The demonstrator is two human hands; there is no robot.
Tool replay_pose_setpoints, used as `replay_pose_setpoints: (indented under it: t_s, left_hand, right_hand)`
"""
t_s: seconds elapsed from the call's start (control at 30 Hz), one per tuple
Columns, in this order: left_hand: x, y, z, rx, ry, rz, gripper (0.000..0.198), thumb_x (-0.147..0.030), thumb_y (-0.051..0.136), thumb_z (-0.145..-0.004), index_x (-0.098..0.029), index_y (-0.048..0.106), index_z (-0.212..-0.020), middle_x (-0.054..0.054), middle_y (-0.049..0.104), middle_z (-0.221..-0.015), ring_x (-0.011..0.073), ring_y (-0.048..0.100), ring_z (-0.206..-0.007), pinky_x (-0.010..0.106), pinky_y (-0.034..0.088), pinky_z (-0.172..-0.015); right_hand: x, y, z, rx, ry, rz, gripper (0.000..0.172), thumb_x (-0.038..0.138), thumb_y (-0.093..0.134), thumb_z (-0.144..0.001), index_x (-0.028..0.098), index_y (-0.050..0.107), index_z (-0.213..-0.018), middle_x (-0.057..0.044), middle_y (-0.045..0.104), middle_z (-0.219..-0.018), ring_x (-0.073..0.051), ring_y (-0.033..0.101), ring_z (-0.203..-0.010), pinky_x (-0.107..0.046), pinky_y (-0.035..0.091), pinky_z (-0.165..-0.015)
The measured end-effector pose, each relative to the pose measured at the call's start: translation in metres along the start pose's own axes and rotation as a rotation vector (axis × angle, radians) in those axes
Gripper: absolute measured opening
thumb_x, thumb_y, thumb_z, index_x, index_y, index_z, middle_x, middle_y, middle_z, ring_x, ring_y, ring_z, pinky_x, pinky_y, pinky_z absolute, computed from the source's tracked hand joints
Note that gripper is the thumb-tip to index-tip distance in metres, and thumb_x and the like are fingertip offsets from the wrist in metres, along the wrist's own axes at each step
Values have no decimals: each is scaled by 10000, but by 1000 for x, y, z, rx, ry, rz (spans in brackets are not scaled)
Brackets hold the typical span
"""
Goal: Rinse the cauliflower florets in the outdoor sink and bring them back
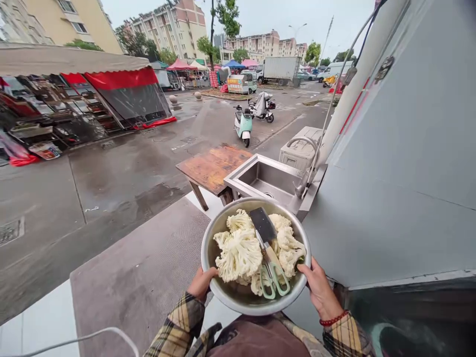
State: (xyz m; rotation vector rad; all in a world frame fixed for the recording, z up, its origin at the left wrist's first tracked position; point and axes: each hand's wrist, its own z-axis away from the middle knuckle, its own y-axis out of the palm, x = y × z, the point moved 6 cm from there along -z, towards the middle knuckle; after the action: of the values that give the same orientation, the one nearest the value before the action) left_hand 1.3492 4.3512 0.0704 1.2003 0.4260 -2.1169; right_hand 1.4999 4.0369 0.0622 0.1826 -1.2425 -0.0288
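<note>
I carry a round metal bowl (223, 292) in front of my body. Inside lie several pieces of white cauliflower (240, 253), a small cleaver (262, 224) with a pale handle, and green-handled scissors (274, 281). My left hand (202, 282) grips the bowl's left rim, thumb over the edge. My right hand (320, 288), with a red bead bracelet at the wrist, grips the right rim. Both sleeves are yellow plaid.
Just ahead stands a steel sink (266, 179) with a tap (307, 163) against a grey wall (405, 158). A worn wooden table (213, 166) sits left of it. A brown mat (141, 272) covers the ground. A parked mint scooter (243, 124) and market stalls (74, 106) lie beyond.
</note>
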Motion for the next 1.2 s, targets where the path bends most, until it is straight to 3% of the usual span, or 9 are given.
replay_pose_setpoints:
  t_s: [0.13,0.27,0.37,0.6,0.77,0.87,0.97,1.1,1.2]
  left_hand:
    - [-50,14,-81,-28,-5,2,142,-187,612,-541,-144,545,-659,-10,518,-465,126,458,-402,248,383,-406]
    - [-106,22,-149,-52,-11,-7,163,-163,618,-523,-140,544,-665,-3,539,-490,132,484,-421,246,409,-414]
    - [-145,37,-202,-10,-7,-15,180,-151,607,-522,-133,553,-692,-2,549,-495,134,494,-423,243,416,-414]
    - [-215,106,-360,190,0,-52,191,-130,622,-525,-139,538,-696,-19,532,-473,122,495,-408,240,432,-427]
    - [-254,155,-463,371,19,-97,196,-152,642,-549,-141,544,-719,-27,538,-456,123,501,-406,240,438,-437]
    - [-271,185,-503,447,30,-118,225,-154,655,-573,-133,561,-776,-20,576,-494,125,531,-430,237,456,-458]
    - [-275,214,-527,488,-22,-138,253,-131,654,-593,-141,567,-830,-24,595,-522,127,555,-445,238,476,-476]
    - [-262,245,-548,487,-124,-175,273,-95,659,-597,-141,588,-856,-24,591,-511,148,587,-463,249,498,-480]
    - [-248,256,-559,445,-157,-157,324,-64,656,-619,-131,607,-932,-12,614,-528,165,626,-506,257,525,-513]
  right_hand:
    - [11,48,-85,-1,41,2,598,289,697,-605,175,616,-1186,-31,725,-902,-194,628,-736,-255,470,-633]
    - [30,98,-158,19,38,-29,568,294,719,-588,164,631,-1134,-48,725,-936,-212,641,-792,-264,487,-672]
    - [40,124,-207,-2,40,-68,570,291,714,-584,169,626,-1133,-50,726,-950,-209,643,-798,-256,484,-660]
    - [57,158,-317,-234,4,-170,516,263,684,-544,169,653,-1050,-13,728,-812,-188,647,-737,-247,480,-634]
    - [64,183,-367,-405,-1,-286,589,240,694,-527,163,633,-1108,-6,724,-772,-195,655,-723,-263,492,-643]
    - [63,190,-387,-487,-38,-339,594,235,691,-540,164,633,-1127,-16,731,-830,-185,655,-733,-261,496,-650]
    - [57,184,-406,-578,-61,-365,581,225,689,-539,168,643,-1115,-10,734,-847,-172,653,-740,-250,497,-654]
    - [49,165,-432,-637,-48,-357,569,241,692,-538,178,653,-1102,-4,732,-790,-188,662,-734,-252,503,-619]
    - [45,152,-447,-645,-64,-383,572,246,701,-539,188,651,-1106,-12,736,-817,-199,671,-747,-274,523,-640]
